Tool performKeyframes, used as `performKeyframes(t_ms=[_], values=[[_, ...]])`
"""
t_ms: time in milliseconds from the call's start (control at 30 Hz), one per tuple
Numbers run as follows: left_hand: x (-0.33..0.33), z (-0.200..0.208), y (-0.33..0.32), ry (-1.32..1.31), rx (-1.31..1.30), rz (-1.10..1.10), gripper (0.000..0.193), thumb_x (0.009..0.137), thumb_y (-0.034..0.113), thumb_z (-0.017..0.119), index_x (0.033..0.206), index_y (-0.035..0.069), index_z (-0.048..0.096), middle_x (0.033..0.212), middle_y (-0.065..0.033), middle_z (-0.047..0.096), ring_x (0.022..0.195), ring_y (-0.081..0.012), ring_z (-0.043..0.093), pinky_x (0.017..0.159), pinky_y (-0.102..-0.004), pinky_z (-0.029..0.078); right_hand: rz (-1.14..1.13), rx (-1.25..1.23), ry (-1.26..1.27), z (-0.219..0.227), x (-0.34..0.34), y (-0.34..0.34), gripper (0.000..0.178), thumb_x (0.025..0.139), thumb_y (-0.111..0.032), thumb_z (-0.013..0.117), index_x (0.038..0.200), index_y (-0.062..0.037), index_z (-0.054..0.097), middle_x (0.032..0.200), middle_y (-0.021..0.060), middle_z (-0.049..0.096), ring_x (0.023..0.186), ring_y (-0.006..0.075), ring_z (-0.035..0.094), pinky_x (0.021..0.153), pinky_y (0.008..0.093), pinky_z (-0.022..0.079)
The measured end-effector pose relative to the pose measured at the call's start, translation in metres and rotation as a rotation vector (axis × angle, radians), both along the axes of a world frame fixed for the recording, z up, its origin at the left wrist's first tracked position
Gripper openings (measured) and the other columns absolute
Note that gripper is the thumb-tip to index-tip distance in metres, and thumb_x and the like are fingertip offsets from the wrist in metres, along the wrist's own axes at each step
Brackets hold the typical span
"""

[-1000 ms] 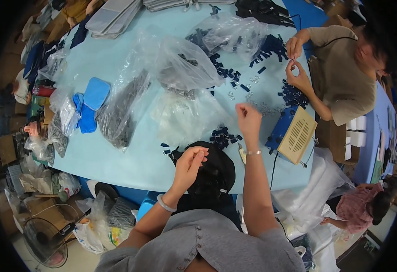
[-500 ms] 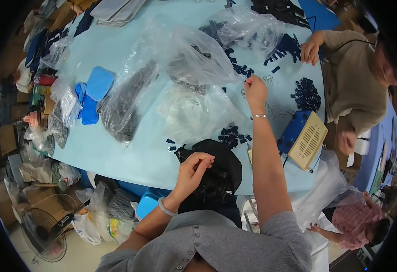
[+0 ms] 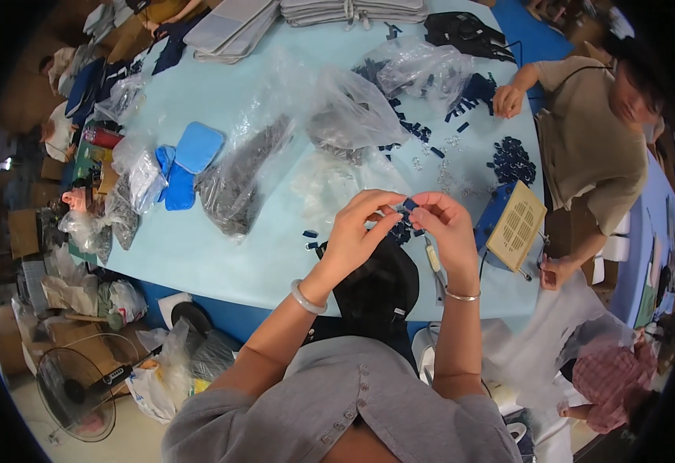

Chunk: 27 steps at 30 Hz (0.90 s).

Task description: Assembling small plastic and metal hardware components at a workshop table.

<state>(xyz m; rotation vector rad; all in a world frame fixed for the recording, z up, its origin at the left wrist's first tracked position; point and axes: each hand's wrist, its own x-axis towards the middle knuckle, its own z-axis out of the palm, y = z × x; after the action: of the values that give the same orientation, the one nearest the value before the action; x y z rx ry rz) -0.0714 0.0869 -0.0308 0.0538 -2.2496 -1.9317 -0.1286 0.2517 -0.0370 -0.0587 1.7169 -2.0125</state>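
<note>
My left hand and my right hand meet above the near edge of the table. Their fingertips pinch a small navy fabric tab between them; whether a metal ring sits in it is too small to tell. Below the hands lies a black fabric item, partly covered by my left hand. Just behind my fingers, more navy tabs are partly hidden. Beside my right wrist rests a thin pale-handled tool. Loose metal rings are scattered farther off, near a heap of navy tabs.
A blue box with a cream panel stands at the right edge. Clear plastic bags spread over the pale blue table, with blue pouches at left. Across the right corner sits a co-worker. A fan stands lower left.
My right hand has drawn back from the scattered rings toward me. My left hand has risen from the black item to meet it, and both now pinch a navy tab.
</note>
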Motion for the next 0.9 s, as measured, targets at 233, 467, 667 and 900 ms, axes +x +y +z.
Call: performKeyframes(t_ms=[233, 467, 667, 900], values=[[0.01, 0.015, 0.014, 0.006, 0.073, -0.101, 0.02, 0.079, 0.0, 0.064, 0.099, 0.002, 0.062, 0.088, -0.0073, 0.063, 0.078, -0.0129, 0.062, 0.07, -0.0251, 0.051, -0.067, -0.113, 0.12, 0.045, 0.037, 0.011, 0.014, 0.081, -0.002, 0.061, 0.095, 0.0004, 0.058, 0.082, 0.0021, 0.061, 0.074, 0.0073, 0.056, 0.068, 0.0204, 0.047], [0.02, 0.039, 0.023, 0.027, 0.121, -0.166, 0.017, 0.078, -0.001, 0.065, 0.095, 0.001, 0.062, 0.086, -0.0065, 0.064, 0.077, -0.0111, 0.062, 0.067, -0.024, 0.052, -0.116, -0.096, 0.135, 0.056, 0.059, 0.022, 0.013, 0.081, 0.0, 0.061, 0.094, 0.0006, 0.058, 0.085, 0.0022, 0.061, 0.076, 0.0064, 0.056, 0.069, 0.0198, 0.047], [0.025, 0.049, 0.026, 0.157, -0.168, -0.15, 0.017, 0.079, 0.005, 0.066, 0.095, 0.002, 0.062, 0.085, -0.0074, 0.064, 0.072, -0.0141, 0.064, 0.064, -0.0244, 0.052, -0.155, -0.113, 0.215, 0.066, 0.072, 0.024, 0.015, 0.081, 0.002, 0.06, 0.097, 0.001, 0.059, 0.089, 0.0017, 0.062, 0.078, 0.0055, 0.056, 0.071, 0.0186, 0.046], [0.027, 0.054, 0.03, 0.26, -0.292, -0.142, 0.015, 0.078, 0.005, 0.066, 0.092, 0.002, 0.062, 0.081, -0.0073, 0.063, 0.066, -0.0162, 0.063, 0.058, -0.0252, 0.051, -0.209, -0.108, 0.23, 0.069, 0.078, 0.026, 0.017, 0.081, 0.003, 0.06, 0.097, 0.0005, 0.06, 0.089, 0.001, 0.062, 0.078, 0.0052, 0.055, 0.07, 0.0186, 0.045]])
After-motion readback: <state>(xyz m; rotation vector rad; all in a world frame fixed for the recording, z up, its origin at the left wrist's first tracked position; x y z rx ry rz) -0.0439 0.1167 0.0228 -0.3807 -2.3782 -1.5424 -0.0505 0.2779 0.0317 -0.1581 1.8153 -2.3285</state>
